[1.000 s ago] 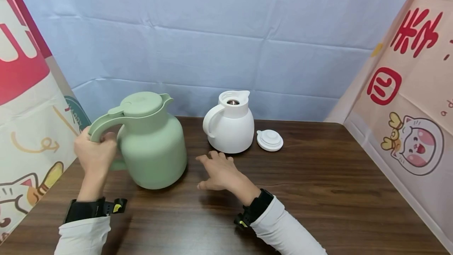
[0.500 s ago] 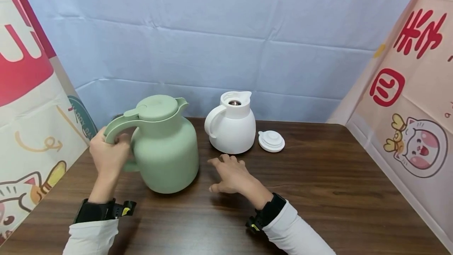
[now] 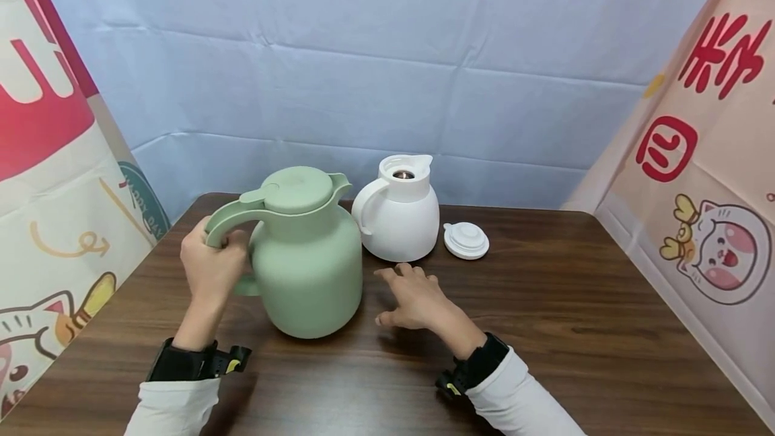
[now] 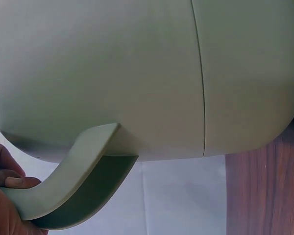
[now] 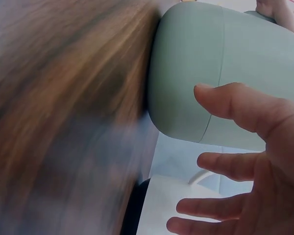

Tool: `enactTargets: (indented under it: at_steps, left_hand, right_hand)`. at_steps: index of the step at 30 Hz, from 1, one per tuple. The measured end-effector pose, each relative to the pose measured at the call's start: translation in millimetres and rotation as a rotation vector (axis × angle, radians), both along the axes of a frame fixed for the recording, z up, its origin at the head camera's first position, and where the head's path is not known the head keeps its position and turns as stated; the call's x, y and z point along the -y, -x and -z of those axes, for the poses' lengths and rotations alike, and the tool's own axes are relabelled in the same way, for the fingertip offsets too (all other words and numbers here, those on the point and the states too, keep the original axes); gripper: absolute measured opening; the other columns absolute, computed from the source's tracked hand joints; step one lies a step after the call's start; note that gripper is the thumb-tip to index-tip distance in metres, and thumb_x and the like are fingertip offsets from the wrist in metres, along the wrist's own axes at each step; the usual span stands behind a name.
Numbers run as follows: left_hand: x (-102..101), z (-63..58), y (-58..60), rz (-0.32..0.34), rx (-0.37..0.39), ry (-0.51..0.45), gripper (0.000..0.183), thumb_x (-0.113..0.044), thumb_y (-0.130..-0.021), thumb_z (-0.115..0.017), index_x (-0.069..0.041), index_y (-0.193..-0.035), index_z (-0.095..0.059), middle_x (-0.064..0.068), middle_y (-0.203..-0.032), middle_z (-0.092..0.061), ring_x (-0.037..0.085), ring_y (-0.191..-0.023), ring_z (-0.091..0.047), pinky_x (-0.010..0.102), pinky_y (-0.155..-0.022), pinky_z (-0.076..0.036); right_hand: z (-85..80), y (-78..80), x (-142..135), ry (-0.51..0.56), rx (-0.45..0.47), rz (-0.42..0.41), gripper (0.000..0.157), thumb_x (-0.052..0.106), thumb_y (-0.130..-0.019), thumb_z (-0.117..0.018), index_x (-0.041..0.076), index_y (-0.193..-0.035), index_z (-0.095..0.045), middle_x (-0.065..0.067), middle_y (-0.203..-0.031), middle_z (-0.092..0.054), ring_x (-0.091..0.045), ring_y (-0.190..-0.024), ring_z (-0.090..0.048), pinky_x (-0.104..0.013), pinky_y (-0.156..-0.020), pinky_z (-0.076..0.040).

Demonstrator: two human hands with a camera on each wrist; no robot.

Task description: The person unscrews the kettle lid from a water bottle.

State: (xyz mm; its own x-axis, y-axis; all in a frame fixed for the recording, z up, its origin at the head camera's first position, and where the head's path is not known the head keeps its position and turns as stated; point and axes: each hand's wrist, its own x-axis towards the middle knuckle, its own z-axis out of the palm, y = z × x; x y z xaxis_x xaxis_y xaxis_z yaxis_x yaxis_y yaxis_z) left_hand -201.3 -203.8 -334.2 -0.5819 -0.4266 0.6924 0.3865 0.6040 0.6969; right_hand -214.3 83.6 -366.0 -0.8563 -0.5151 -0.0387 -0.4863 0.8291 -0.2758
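Note:
A large green thermos jug [image 3: 309, 268] with its lid on stands upright, spout pointing right. My left hand [image 3: 214, 258] grips its handle [image 4: 78, 171], fingers wrapped round it. Just right of the jug, my right hand [image 3: 414, 295] hovers over the table with fingers spread, holding nothing. In the right wrist view, the thumb [image 5: 235, 100] overlaps the green jug's side. Behind that hand stands a smaller white thermos jug [image 3: 399, 221] with its top uncovered and the steel mouth showing. A round white lid [image 3: 466, 241] lies to the right of the white jug.
The brown wooden table [image 3: 581, 315] reaches back to a pale blue cloth [image 3: 387, 73]. Printed sheets hang at both sides, a cartoon cat [image 3: 723, 247] on the right one. The green jug partly overlaps the white jug's left side in the head view.
My left hand has moved the green jug rightward and slightly nearer, close to the white jug. My right hand has shifted a little to the right, fingers still spread.

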Motion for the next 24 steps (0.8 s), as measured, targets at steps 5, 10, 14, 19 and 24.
enactTargets:
  at_steps: [5, 10, 14, 19, 24]
  left_hand:
    - [-9, 2.0, 0.1, 0.049, -0.003, -0.006, 0.029, 0.007, -0.070, -0.048, -0.007, -0.055, -0.027, 0.001, -0.048, -0.017, 0.012, -0.048, -0.008, 0.030, -0.044, -0.015]
    - [-17, 0.1, -0.6, 0.081, -0.010, -0.007, 0.031, 0.009, -0.070, -0.048, -0.008, -0.055, -0.026, -0.001, -0.049, -0.016, 0.011, -0.049, -0.008, 0.031, -0.045, -0.014]
    - [-29, -12.9, -11.6, 0.097, -0.024, -0.013, 0.029, 0.011, -0.069, -0.046, -0.005, -0.055, -0.027, -0.001, -0.049, -0.017, 0.008, -0.048, -0.009, 0.030, -0.044, -0.015]
    - [-41, -23.7, -21.7, 0.140, -0.024, -0.034, 0.028, 0.010, -0.070, -0.045, -0.004, -0.056, -0.025, -0.001, -0.050, -0.015, 0.010, -0.048, -0.008, 0.030, -0.045, -0.013]
    - [-44, -18.8, -17.6, 0.137, -0.016, -0.027, 0.028, 0.011, -0.070, -0.046, -0.005, -0.056, -0.027, -0.001, -0.050, -0.016, 0.008, -0.047, -0.010, 0.029, -0.045, -0.015]
  right_hand:
    - [1.4, -0.4, -9, 0.003, 0.011, 0.008, 0.074, 0.039, -0.072, -0.073, 0.014, -0.134, -0.042, -0.017, -0.123, -0.045, -0.036, -0.107, -0.040, -0.054, -0.081, -0.037]
    - [-1.5, 1.4, -20, 0.024, 0.025, 0.035, 0.072, 0.037, -0.072, -0.073, 0.014, -0.134, -0.043, -0.017, -0.125, -0.045, -0.037, -0.110, -0.039, -0.056, -0.081, -0.036]
    - [-6.3, 2.2, -27, 0.042, 0.042, 0.058, 0.073, 0.037, -0.071, -0.073, 0.014, -0.133, -0.044, -0.018, -0.128, -0.043, -0.038, -0.112, -0.039, -0.060, -0.083, -0.035]
    - [-11.8, 1.1, -35, 0.068, 0.046, 0.077, 0.074, 0.039, -0.070, -0.073, 0.014, -0.133, -0.044, -0.017, -0.130, -0.042, -0.039, -0.115, -0.037, -0.063, -0.085, -0.033]
    - [-14.0, 2.3, -43, 0.081, 0.052, 0.100, 0.074, 0.039, -0.070, -0.074, 0.014, -0.133, -0.044, -0.017, -0.130, -0.043, -0.038, -0.116, -0.037, -0.066, -0.088, -0.032]
